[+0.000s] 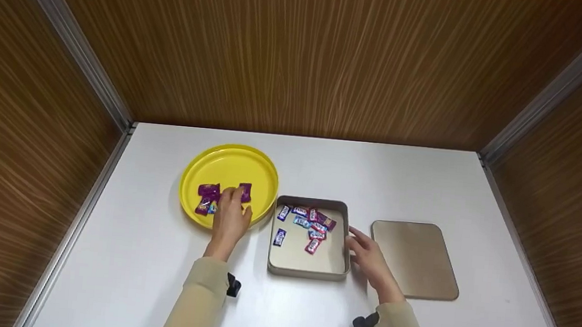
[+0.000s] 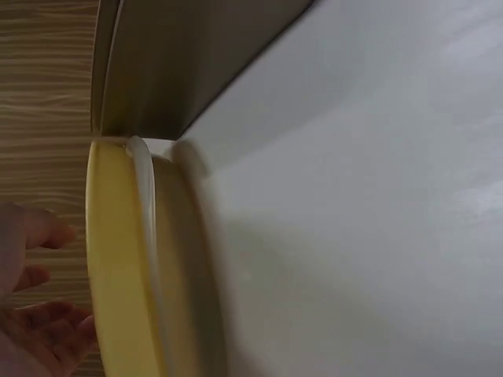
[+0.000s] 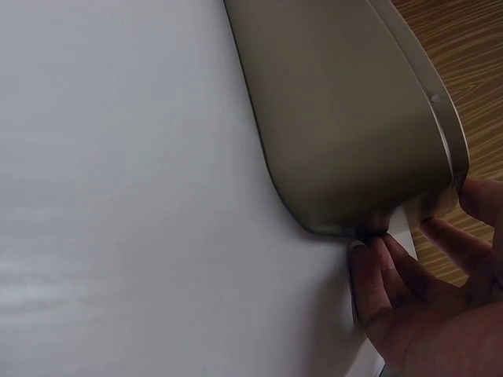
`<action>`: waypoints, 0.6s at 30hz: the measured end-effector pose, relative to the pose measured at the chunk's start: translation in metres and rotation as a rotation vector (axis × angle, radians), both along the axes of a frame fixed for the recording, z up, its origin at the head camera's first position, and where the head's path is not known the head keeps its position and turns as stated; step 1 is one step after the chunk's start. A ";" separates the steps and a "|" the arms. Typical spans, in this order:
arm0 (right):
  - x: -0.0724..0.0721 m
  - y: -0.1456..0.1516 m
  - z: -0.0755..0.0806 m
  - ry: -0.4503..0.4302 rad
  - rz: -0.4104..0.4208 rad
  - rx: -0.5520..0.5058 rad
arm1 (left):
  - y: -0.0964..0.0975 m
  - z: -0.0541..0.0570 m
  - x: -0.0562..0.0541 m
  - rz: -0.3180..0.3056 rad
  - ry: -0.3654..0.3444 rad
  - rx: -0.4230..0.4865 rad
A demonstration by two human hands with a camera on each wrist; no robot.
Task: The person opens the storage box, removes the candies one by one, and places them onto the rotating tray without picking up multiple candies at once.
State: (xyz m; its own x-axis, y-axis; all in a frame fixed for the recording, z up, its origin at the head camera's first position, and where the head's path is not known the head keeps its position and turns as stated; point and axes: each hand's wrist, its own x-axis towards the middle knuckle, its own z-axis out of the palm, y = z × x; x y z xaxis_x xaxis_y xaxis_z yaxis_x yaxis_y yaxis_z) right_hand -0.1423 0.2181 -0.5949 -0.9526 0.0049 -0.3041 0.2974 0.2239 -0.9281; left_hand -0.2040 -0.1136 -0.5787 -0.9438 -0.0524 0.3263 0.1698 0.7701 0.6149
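My left hand reaches over the yellow round tray, its fingertips among purple-wrapped candies. In the left wrist view the thumb and fingers stand apart above the tray's rim, with nothing visible between them; part of the candies is hidden beneath the hand in the head view. To the right is an open metal tin with several small wrapped candies in it, blue, red and purple. My right hand rests its fingertips against the tin's right wall, as the right wrist view also shows.
A flat metal lid lies on the white table right of the tin, beside my right hand. The tray's right edge is close to the tin's back left corner. Wood-grain panels wall the table at the back and sides.
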 end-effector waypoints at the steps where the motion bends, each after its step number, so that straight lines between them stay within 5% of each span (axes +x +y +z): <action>1: 0.000 0.000 0.000 0.001 0.000 0.000 | 0.003 0.003 0.001 -0.015 0.010 -0.013; 5: -0.001 -0.001 0.001 0.007 -0.007 0.004 | 0.019 0.015 0.008 -0.067 0.024 -0.034; 11: -0.002 0.000 -0.002 0.006 -0.002 -0.014 | 0.047 0.033 0.026 -0.079 -0.026 0.066; 14: -0.003 0.002 -0.005 0.003 0.001 -0.017 | 0.060 0.039 0.036 -0.127 -0.109 0.079; 18: -0.003 0.002 -0.005 -0.004 0.009 -0.014 | 0.075 0.043 0.047 -0.226 -0.306 0.083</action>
State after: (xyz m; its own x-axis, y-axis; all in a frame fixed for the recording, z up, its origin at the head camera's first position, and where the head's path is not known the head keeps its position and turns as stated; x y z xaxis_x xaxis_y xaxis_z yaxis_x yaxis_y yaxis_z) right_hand -0.1452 0.2202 -0.5997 -0.9514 -0.0078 -0.3078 0.2991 0.2134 -0.9301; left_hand -0.1569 -0.0390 -0.5355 -0.9877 0.1534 0.0311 0.1284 0.6802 0.7217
